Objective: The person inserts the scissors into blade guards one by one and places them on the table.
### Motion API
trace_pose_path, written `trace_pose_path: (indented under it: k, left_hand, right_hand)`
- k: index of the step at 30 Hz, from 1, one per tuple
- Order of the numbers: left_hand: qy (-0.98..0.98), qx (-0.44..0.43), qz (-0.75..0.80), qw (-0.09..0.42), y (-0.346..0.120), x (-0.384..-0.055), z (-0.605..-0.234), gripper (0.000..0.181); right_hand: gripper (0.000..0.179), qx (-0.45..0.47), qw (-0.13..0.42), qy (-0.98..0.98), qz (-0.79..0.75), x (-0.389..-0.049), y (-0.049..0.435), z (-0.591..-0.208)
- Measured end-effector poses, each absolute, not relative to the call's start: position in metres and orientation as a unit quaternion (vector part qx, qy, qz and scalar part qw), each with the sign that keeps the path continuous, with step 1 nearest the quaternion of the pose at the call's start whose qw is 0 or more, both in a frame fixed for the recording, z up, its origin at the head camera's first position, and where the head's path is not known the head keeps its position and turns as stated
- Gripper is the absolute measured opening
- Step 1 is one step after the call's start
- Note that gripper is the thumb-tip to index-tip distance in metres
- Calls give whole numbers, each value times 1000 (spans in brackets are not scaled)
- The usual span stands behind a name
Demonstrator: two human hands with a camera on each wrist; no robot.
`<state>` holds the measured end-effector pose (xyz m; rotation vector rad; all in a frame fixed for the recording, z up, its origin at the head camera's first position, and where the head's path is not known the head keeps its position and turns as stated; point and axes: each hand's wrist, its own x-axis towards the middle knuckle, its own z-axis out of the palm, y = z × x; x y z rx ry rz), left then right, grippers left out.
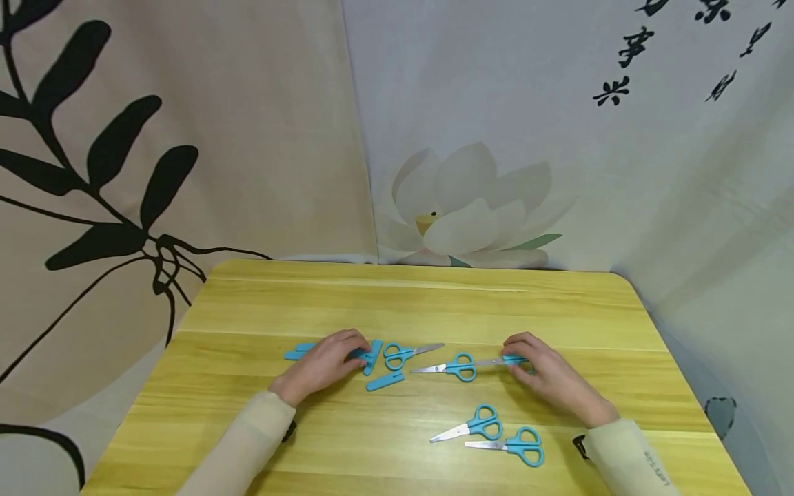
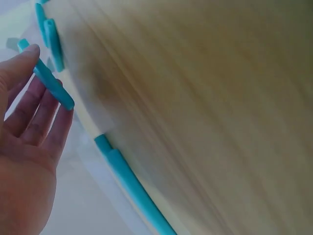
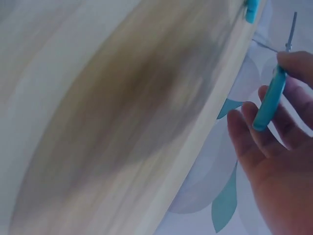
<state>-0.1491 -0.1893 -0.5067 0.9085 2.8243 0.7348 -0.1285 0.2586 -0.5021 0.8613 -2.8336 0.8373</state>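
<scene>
My left hand (image 1: 324, 366) pinches a blue blade cover (image 2: 53, 87) between thumb and fingers, just above the table. Close to its fingertips lie another blue cover (image 1: 374, 355) and a separate one (image 1: 386, 381); more blue covers (image 1: 298, 355) lie to its left, partly hidden by the hand. On the right, my right hand (image 1: 552, 377) grips scissors by their blue handle (image 3: 271, 100), the metal blades (image 1: 490, 362) pointing left. Two scissors, one farther left (image 1: 400, 355) and one nearer (image 1: 460, 367), lie between my hands.
Two more blue-handled scissors, one (image 1: 485, 421) beside the other (image 1: 524, 445), lie nearer the front, blades leftward. Everything rests on a yellow wooden table (image 1: 397, 296). Behind it hangs a printed curtain (image 1: 279, 138) that meets the table's back edge.
</scene>
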Motion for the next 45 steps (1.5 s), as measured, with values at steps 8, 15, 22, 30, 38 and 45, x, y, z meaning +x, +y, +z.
trace_pose_path:
  k: [8,15,22,30,38,45]
  left_hand:
    - [919,287,269,4,-179,-139,-498,22]
    - [911,288,292,-29,-166,-130,-491,23]
    - [903,300,299,-73,-159,-124,-487,25]
    - [900,291,310,-98,-153,-115,-484,26]
    - [887,291,341,-114,-147,-107,-481,26]
    - [880,289,355,-124,-142,-102,-482,25]
  right_hand:
    - [23,288,46,-916,276,-126,242,-500]
    - [21,285,48,-917,273,-123,228,-498]
    - [22,300,74,-911,273,-122,216,-496]
    - [23,309,81,-904,284,-116,202,-491]
    - [25,311,100,-898,294,-110,187,-486]
    - [24,339,139,-881,301,-110,175,-486]
